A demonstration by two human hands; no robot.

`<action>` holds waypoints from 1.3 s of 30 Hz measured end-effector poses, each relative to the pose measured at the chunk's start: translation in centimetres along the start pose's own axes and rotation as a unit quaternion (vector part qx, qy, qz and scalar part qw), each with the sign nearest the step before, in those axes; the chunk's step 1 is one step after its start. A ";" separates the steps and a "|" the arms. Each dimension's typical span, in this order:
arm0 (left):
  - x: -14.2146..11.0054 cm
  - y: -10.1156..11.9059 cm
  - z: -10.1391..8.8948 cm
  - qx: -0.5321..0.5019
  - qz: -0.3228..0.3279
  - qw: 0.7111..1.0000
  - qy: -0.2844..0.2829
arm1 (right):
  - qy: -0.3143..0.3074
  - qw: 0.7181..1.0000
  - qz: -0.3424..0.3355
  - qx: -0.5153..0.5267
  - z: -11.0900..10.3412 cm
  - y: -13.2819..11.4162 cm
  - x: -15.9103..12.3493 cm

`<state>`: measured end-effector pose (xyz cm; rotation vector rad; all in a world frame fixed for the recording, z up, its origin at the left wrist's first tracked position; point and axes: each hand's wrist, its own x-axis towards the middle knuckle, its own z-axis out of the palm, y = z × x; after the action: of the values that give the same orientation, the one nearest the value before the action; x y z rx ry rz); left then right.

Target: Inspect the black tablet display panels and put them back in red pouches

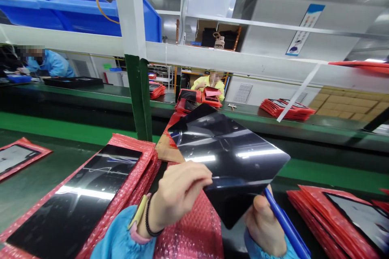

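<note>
I hold a glossy black panel (231,158) tilted up in front of me, with ceiling lights mirrored in it. My left hand (179,192) is closed on its near left edge, above a sheet of red bubble wrap (194,230). My right hand (264,222) grips the panel's lower corner and also holds a blue pen (285,224). A bracelet and a blue sleeve show at my left wrist.
A stack of black panels in red bubble wrap (91,194) lies at left, another stack (343,214) at right, one more at far left (18,156). A green post (139,97) stands ahead. Across the green conveyor (75,129), two people sit working among red stacks (285,109).
</note>
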<state>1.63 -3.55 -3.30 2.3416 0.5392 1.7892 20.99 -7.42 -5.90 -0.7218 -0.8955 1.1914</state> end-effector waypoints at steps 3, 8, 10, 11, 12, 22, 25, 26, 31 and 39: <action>0.0 -0.3 -0.2 0.003 -0.121 0.992 0.044 | 0.049 0.999 0.008 0.009 -0.2 0.0 -0.6; 1.4 -1.1 -1.0 -0.233 -0.377 0.896 0.006 | 0.073 0.995 -0.012 0.060 -1.6 1.1 -1.2; 1.9 -1.5 -1.3 -0.305 -0.415 0.857 0.016 | 0.074 0.993 -0.012 0.087 -2.0 1.5 -1.3; 2.0 -1.7 -1.3 -0.342 -0.421 0.840 0.029 | 0.075 0.993 -0.014 0.095 -2.0 1.7 -1.3; 2.1 -1.8 -1.3 -0.379 -0.421 0.822 0.052 | 0.075 0.993 -0.019 0.094 -2.0 1.8 -1.4; 1.8 -1.0 -0.2 -0.411 -0.333 0.735 0.423 | 0.055 0.997 -0.050 -0.033 2.4 0.2 0.4; 1.3 -0.2 0.0 -0.378 -0.271 0.767 0.443 | 0.020 0.993 -0.061 -0.103 3.9 -0.3 -0.1; 1.1 0.0 0.2 -0.366 -0.259 0.775 0.446 | 0.026 0.986 -0.073 -0.150 4.0 -0.3 -0.3; 0.1 1.6 1.5 -0.318 -0.242 0.796 0.455 | 0.076 0.951 -0.099 -0.282 3.8 0.6 -0.5; 0.5 1.5 0.3 -0.336 -0.231 0.782 0.471 | 0.050 0.951 -0.122 -0.281 3.8 0.2 -0.3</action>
<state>2.34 -4.73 -2.45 0.6742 0.3963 2.2457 17.53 -7.65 -4.32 -1.0809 -1.2180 0.6698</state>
